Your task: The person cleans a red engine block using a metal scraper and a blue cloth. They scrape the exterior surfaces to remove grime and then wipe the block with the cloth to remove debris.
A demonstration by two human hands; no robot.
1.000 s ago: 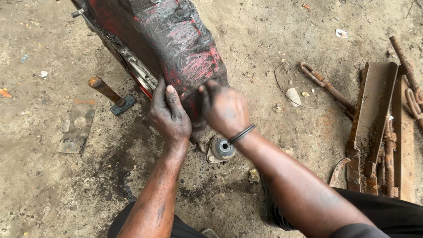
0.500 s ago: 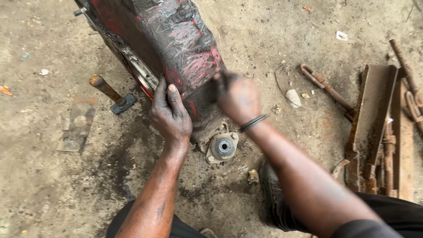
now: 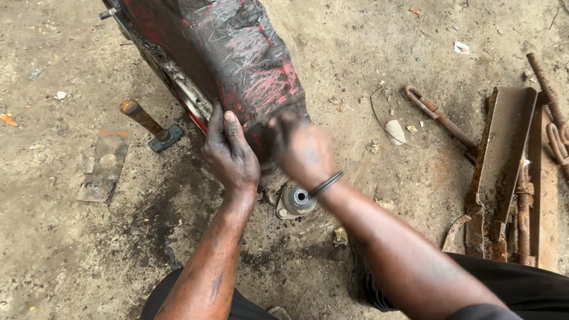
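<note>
Person crouched on a dirt floor (image 3: 367, 53), both hands at the lower end of a scratched red-and-black metal panel (image 3: 237, 65) that lies slanted from the upper left toward the middle of the view. Left hand (image 3: 231, 154): palm pressed flat on the panel's left edge, fingers extended up along it, not curled round anything. Right hand (image 3: 302, 151): motion-blurred, at the panel's lower right end, apparently against its surface; whether it is open or gripping cannot be told. Dark band (image 3: 326, 184) on the right wrist. Just below the hands, on the floor, a round grey metal part with a centre hole (image 3: 296, 200), sitting between the two forearms, close to the panel's tip; contact with the panel cannot be told. Left of the panel: a hammer (image 3: 151, 125) with a brown handle, head on the ground, near the panel but apart from it. Further left, a flat rusty plate (image 3: 105, 166). Right side, well apart from the hands: a pile of rusty steel bars (image 3: 510, 172) lying roughly side by side, and a rusty hooked rod (image 3: 441, 118) between the pile and the panel. A pale stone (image 3: 395, 131) lies near the rod. Floor under the hands is stained dark.
</note>
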